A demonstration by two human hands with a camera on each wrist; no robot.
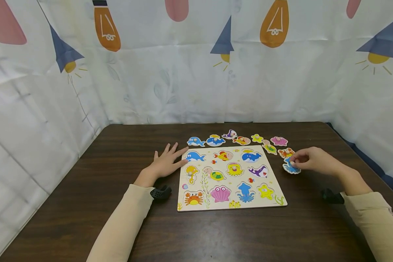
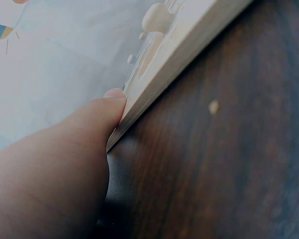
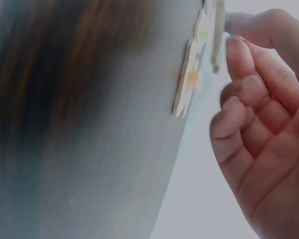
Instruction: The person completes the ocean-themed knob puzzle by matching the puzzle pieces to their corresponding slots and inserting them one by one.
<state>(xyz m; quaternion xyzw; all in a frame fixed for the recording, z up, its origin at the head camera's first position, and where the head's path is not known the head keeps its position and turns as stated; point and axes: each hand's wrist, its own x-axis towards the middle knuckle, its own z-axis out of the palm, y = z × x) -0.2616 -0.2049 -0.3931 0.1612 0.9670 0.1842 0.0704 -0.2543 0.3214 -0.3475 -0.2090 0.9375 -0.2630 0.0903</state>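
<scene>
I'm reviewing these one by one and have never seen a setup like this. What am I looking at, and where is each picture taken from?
There is no machine here, just a person's two bare hands at a dark table. The wide picture comes from a camera on the head, looking forward and down. The other two come from cameras on the left and right wrists, so they show close, tilted views.

A sea-animal puzzle board lies on the table, with loose pieces beyond it and along its right side. The left hand rests at the board's left edge, fingers spread. The right hand pinches a blue piece; the right wrist camera sees it nearly edge-on.
</scene>
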